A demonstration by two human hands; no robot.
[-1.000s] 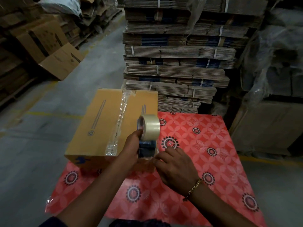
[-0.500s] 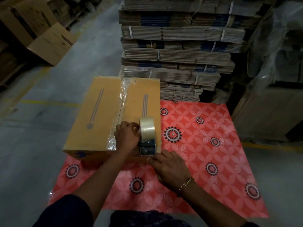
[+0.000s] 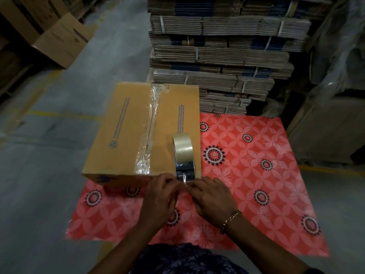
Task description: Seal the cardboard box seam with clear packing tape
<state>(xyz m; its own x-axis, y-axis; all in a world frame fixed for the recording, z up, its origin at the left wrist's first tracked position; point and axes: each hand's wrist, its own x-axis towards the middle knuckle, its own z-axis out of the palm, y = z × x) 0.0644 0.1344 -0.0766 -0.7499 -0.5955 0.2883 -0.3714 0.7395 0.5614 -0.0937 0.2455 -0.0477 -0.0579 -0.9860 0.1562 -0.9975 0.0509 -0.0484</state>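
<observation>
A closed brown cardboard box [image 3: 122, 135] lies on a red patterned mat [image 3: 246, 175]. A strip of clear tape [image 3: 149, 131] runs along its centre seam from far edge to near edge. A tape dispenser [image 3: 183, 155] with a clear roll stands on the box top near its right front corner. My left hand [image 3: 160, 196] and my right hand [image 3: 211, 196] are at the box's near edge just below the dispenser. Both pinch the loose clear tape end [image 3: 184, 181] coming off the dispenser.
Tall stacks of bundled flat cardboard [image 3: 217, 56] stand right behind the box and mat. More boxes [image 3: 59, 38] sit at the far left across a grey concrete floor with yellow lines. Plastic-wrapped goods [image 3: 335, 86] fill the right side.
My left hand let go of the dispenser, which now stands alone on the box. Both hands came together at the box's near edge on the tape end.
</observation>
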